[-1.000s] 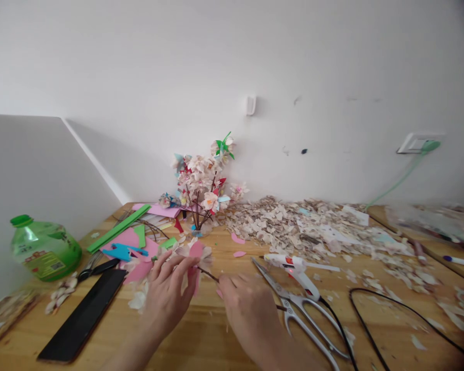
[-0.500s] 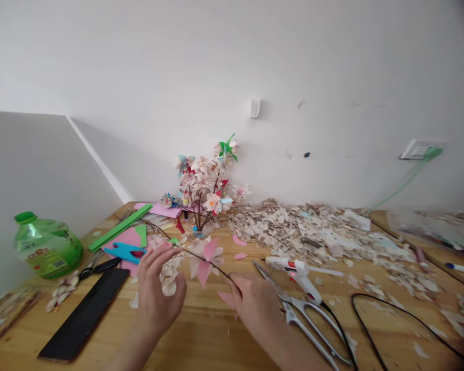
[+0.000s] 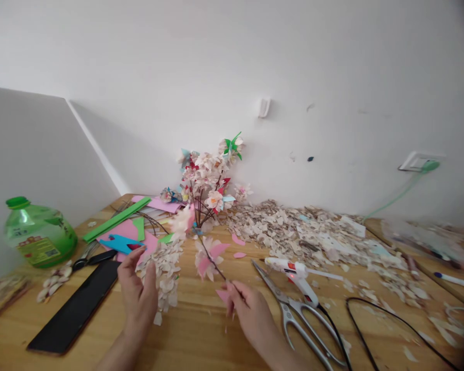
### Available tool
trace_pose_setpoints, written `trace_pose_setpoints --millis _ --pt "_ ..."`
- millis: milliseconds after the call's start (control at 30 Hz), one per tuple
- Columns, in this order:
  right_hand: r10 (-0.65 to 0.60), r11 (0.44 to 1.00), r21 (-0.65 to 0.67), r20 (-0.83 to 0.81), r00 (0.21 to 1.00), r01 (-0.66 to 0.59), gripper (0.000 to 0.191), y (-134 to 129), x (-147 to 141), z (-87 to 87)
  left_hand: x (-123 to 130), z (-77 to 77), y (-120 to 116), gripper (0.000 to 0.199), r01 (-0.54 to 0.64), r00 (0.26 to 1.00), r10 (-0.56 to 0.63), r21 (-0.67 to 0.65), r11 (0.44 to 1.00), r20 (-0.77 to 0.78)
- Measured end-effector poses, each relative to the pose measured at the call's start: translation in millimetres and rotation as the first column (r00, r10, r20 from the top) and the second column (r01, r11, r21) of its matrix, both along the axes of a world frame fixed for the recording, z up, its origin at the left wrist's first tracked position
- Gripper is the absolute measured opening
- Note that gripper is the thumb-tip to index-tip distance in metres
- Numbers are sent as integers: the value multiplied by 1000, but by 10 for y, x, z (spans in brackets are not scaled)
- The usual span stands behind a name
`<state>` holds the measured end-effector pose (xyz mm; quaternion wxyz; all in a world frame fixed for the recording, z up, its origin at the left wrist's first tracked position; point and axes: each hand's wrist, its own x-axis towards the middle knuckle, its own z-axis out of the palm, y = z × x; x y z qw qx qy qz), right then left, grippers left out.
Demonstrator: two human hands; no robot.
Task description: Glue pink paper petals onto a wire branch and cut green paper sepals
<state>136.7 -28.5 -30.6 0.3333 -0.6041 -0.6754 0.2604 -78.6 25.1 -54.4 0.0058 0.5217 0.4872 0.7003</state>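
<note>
Gripping stem [image 3: 217,268], hands [image 3: 139,293] [image 3: 251,310] well apart

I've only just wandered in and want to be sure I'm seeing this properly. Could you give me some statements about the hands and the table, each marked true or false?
1. The right hand grips a thin flower stem. True.
2. The left hand grips that stem too. False: it is off the stem, fingers and thumb parted, with nothing visible in its grasp.
3. The scissors lie next to the glue gun. True.
4. A bottle stands toward the left of the table. True.
5. The bottle is topped in red. False: its cap is green.
</note>
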Motion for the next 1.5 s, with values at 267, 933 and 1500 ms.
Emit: trace_pose_setpoints --millis 267,933,1500 --pt "-71 983 183 395 916 -3 27 -55 -119 -198 -1 -112 -8 33 81 995 -77 -61 995 60" --pt "10 999 -53 316 949 7 23 156 276 -9 118 17 -132 33 45 995 -50 -51 998 -91" --pt "142 983 -155 268 953 -103 46 175 281 -208 196 117 -315 41 80 931 -37 104 991 -362"
